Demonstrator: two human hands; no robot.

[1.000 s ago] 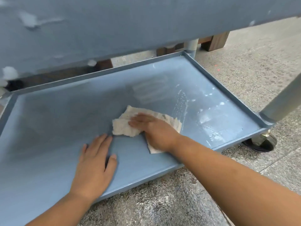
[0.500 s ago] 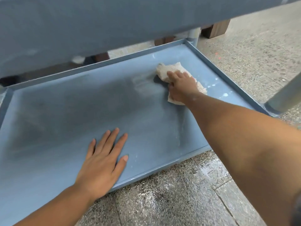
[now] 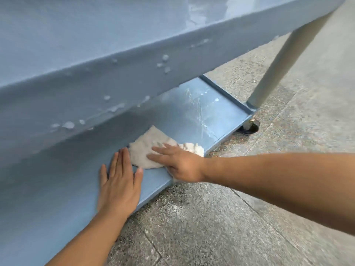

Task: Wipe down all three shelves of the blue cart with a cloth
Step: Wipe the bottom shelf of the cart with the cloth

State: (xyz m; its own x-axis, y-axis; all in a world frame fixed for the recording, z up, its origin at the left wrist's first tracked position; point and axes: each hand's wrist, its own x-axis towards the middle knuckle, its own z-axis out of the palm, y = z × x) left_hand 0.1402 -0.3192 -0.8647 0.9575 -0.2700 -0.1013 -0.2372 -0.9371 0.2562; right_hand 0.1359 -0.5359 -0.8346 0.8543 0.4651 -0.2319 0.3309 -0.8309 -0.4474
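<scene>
Flat, straight fingers of the right hand (image 3: 180, 164) press the pale cloth (image 3: 148, 152) down on the bottom shelf (image 3: 221, 116) of the blue cart (image 3: 96, 83), near the front edge. The left hand (image 3: 119, 187) lies flat on the same shelf just beside the cloth, with its fingers straight and close together. Wet streaks and white drops show on the shelf toward the grey leg (image 3: 284, 60) and the wheel (image 3: 250, 127).
</scene>
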